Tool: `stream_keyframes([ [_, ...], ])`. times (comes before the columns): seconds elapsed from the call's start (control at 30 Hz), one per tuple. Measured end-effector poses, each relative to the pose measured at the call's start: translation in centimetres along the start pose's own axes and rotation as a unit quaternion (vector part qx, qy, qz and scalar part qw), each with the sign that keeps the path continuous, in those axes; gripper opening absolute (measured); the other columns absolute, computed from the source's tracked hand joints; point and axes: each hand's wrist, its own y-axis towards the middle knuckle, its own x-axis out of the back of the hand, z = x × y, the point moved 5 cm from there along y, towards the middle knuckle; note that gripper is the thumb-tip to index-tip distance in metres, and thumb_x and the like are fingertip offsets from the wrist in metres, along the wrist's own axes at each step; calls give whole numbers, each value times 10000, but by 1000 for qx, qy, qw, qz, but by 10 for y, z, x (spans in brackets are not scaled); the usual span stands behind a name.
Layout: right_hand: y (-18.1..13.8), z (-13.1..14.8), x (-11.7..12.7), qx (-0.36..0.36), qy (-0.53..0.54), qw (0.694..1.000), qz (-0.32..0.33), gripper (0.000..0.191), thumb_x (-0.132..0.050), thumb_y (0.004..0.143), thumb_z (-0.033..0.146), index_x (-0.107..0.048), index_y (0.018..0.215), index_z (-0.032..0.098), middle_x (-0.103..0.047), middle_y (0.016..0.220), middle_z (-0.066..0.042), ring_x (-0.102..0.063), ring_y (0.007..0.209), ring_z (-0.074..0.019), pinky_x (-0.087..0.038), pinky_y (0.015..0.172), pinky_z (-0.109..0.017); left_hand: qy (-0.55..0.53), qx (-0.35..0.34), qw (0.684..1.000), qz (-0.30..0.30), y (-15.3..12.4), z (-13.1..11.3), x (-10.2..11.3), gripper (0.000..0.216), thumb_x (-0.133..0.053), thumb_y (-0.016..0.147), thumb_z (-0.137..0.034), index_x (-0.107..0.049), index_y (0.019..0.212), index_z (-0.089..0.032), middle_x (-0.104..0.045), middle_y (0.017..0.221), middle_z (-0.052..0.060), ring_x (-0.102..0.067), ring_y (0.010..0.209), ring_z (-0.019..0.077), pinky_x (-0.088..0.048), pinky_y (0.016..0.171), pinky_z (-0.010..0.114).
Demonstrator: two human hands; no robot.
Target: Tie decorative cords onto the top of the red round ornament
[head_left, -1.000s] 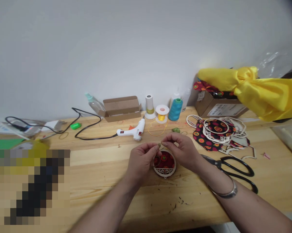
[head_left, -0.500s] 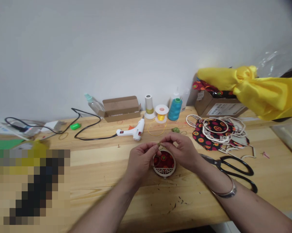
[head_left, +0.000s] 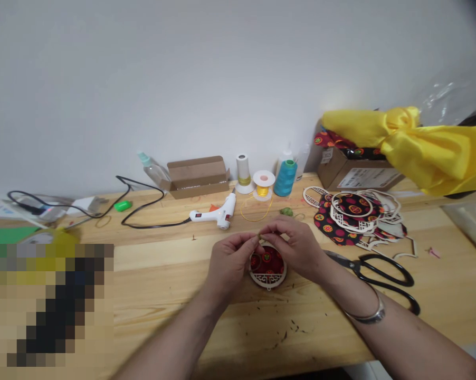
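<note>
My left hand [head_left: 232, 259] and my right hand [head_left: 295, 244] meet over the table, fingertips pinched together. Between them is a small bit of thin olive cord [head_left: 259, 237], mostly covered by the fingers; a fine loop of it seems to hang below the left fingers. Just under the hands lies a round ornament [head_left: 268, 272] with a pale wooden lattice frame and dark red patterned fabric; its upper left part is hidden by my left hand. A small green cord bundle [head_left: 286, 211] lies just beyond my right hand.
Black-handled scissors [head_left: 357, 265] lie beside my right forearm. Beyond stand a white glue gun [head_left: 216, 215], a yellow cord spool [head_left: 264, 184] and a blue thread cone [head_left: 286, 178]. Fabric pieces and wooden frames [head_left: 351, 219] are piled right. A cardboard box [head_left: 349, 169] holds cloth.
Both hands stay almost in place, still pinching the cord; only slight finger movement shows. The ornament and the other things have not moved.
</note>
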Motion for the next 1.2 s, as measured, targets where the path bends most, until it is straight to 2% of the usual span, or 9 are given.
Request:
stream_keyframes([
  [0.2, -1, 6, -1, 68, -80, 994, 12, 135, -490, 812, 138, -617, 783, 174, -606, 737, -48, -519, 736, -164, -404, 661, -285, 8, -1, 1000, -5, 0, 0, 0, 163, -658, 663, -304, -690, 718, -153, -601, 542, -32, -344, 361, 28, -258, 372, 173],
  [0.37, -5, 10, -3, 153, -186, 970, 27, 195, -434, 852, 175, -617, 790, 151, -596, 743, -74, -468, 751, -184, -376, 693, -317, -15, 1, 1000, 14, 1, 4, -1, 162, -635, 694, -300, -682, 712, -145, -575, 535, -34, -336, 385, 26, -249, 385, 165],
  [0.5, -6, 8, -6, 172, -231, 957, 37, 196, -426, 852, 173, -608, 783, 147, -586, 752, -75, -449, 757, -194, -357, 695, -333, -34, 2, 999, 26, 1, 4, -3, 177, -630, 697, -300, -685, 750, -140, -580, 554, -25, -324, 388, 26, -233, 385, 170],
  [0.63, -3, 8, -5, 149, -201, 968, 27, 185, -431, 844, 158, -593, 757, 144, -583, 728, -74, -463, 732, -189, -366, 667, -320, -25, 15, 999, 19, 0, 4, -3, 201, -641, 675, -321, -688, 743, -138, -584, 556, -15, -319, 375, 29, -210, 377, 181],
  [0.77, 0, 3, -2, 76, -101, 992, 21, 130, -479, 809, 119, -577, 734, 160, -588, 715, -50, -504, 704, -162, -389, 631, -275, -27, 12, 999, 21, 1, 4, -3, 231, -638, 678, -338, -688, 779, -137, -579, 564, -14, -313, 377, 27, -213, 379, 180],
  [0.9, 1, -3, -1, 17, -32, 999, 8, 121, -524, 773, 99, -573, 693, 176, -594, 678, -17, -531, 655, -135, -397, 601, -246, -24, 9, 999, 23, 2, 4, -2, 252, -635, 681, -355, -687, 788, -134, -582, 579, -8, -321, 379, 32, -220, 378, 183],
  [1.2, 2, -5, 2, -8, -15, 1000, -2, 115, -527, 766, 106, -580, 694, 179, -608, 677, -13, -549, 671, -139, -405, 619, -252, -24, 11, 999, 22, 2, 5, -2, 210, -632, 688, -334, -678, 754, -140, -588, 561, -20, -324, 369, 24, -221, 374, 178],
])
